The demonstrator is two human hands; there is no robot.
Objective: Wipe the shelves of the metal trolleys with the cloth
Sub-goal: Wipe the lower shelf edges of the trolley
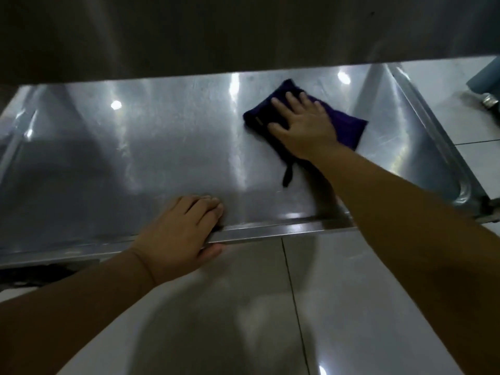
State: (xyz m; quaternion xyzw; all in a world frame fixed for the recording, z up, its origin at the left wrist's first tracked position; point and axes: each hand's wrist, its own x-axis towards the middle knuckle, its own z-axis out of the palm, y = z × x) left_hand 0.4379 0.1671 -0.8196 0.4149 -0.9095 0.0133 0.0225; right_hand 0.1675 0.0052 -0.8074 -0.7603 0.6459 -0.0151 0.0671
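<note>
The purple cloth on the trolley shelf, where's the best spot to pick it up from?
Pinch the small loop trailing from the cloth toward the front rim, coming from the front: the cloth lies flat under the right hand, and the upper shelf overhangs it.

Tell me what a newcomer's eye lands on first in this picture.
The dark purple cloth stands out, pressed flat under the right hand on the far right of the shiny metal shelf. Nearer, the left hand grips the shelf's front rim, thumb underneath.
</note>
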